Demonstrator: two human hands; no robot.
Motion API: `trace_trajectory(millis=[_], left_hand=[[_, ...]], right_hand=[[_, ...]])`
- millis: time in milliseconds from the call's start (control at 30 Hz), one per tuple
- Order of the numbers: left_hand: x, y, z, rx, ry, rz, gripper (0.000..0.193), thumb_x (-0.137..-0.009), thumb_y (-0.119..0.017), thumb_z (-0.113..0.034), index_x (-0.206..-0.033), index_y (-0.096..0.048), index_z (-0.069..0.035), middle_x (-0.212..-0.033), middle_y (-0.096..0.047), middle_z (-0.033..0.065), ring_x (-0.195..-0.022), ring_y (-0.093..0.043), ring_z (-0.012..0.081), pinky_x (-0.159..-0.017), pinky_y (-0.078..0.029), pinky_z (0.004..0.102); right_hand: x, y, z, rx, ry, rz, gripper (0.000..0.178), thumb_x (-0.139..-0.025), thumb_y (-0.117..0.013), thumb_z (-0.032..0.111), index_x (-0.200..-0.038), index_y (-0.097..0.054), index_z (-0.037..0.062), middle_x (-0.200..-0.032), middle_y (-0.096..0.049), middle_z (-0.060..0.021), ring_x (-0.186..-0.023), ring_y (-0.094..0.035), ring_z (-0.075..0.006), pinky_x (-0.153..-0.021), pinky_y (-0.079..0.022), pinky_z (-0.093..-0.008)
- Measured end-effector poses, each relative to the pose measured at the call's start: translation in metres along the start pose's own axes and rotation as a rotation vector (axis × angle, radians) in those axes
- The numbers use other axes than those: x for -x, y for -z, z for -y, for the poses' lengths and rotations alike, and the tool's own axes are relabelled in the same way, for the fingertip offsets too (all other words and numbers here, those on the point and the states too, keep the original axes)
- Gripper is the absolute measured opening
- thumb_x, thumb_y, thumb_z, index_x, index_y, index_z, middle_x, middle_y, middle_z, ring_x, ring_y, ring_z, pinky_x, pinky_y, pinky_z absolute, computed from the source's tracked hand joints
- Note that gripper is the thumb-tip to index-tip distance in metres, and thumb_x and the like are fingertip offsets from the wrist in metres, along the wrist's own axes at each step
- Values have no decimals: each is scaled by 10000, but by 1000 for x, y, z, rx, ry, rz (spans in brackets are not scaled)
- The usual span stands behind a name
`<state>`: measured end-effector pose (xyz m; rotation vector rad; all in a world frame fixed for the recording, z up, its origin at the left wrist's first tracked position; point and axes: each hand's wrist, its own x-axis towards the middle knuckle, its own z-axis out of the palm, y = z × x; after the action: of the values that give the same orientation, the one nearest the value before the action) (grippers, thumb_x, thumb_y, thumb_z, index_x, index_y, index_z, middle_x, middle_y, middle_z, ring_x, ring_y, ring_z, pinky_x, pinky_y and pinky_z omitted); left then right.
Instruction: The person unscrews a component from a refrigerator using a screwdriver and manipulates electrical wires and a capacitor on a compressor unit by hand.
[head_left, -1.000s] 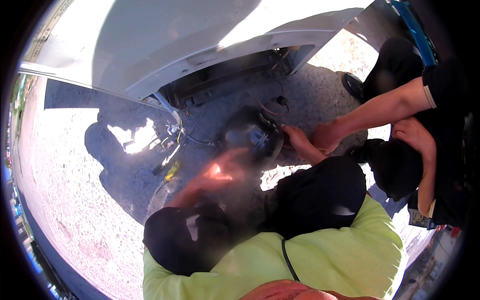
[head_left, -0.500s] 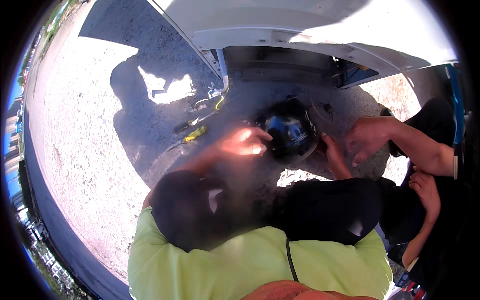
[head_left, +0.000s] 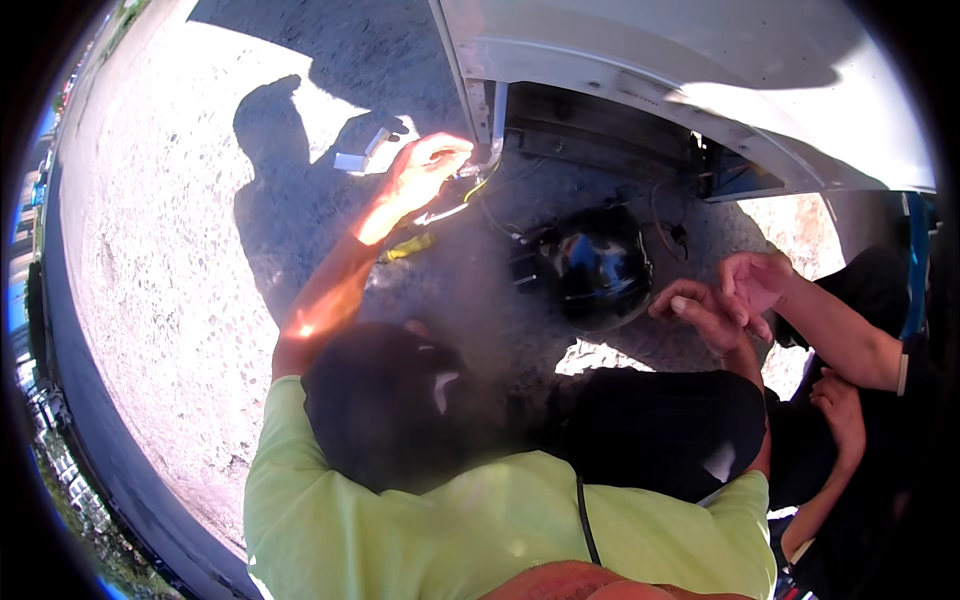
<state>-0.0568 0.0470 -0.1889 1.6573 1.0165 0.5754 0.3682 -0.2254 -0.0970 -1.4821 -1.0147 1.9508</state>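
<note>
Left hand has unclear grip, right hand slack beside an opaque black vessel.

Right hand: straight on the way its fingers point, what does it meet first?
Probably the shiny black dome, just left of the right hand's fingertips in the picture. Depth is unclear from this one view, so it might pass above the dome instead.

The bare left hand has moved from the glossy black, rounded metal unit's nine-o'clock side out to ten o'clock, near the thin yellow-green wire. The bare right hand has drawn outward toward four o'clock, fingers loosely bent.
</note>
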Motion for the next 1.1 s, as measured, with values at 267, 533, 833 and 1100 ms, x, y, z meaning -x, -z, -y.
trace_trajectory(millis=[267,533,833,1100], left_hand=[[-7,-10,12,-561,-151,136,280,-934,-683,-151,-1172,-674,-4,-1187,-669,132,-1131,-661,337,-957,-525,410],[24,-7,-5,-313,13,143,250,-912,-709,-162,-1099,-664,-2,-1033,-676,132,-978,-678,266,-847,-527,384],[49,-30,-26,-307,-55,55,374,-850,-778,-240,-1160,-715,-42,-1073,-671,129,-996,-679,297,-862,-540,425],[63,-22,-49,-280,-47,95,412,-802,-797,-140,-1175,-678,-14,-1079,-629,111,-985,-662,245,-839,-548,374]], right_hand=[[-19,-13,47,-117,171,146,460,-968,-657,292,-1326,-637,4,-1197,-716,-112,-1138,-669,-195,-1029,-502,-354],[-89,-61,130,305,80,106,411,-986,-685,288,-1283,-675,4,-1140,-735,-87,-1087,-677,-181,-985,-517,-347],[-201,-140,120,1232,961,-70,288,-851,-731,201,-1112,-691,86,-1135,-677,-99,-1117,-640,-319,-987,-515,-443],[-208,-134,117,1305,948,-77,296,-792,-806,205,-1043,-676,118,-993,-678,-32,-1023,-632,-279,-879,-537,-452]])
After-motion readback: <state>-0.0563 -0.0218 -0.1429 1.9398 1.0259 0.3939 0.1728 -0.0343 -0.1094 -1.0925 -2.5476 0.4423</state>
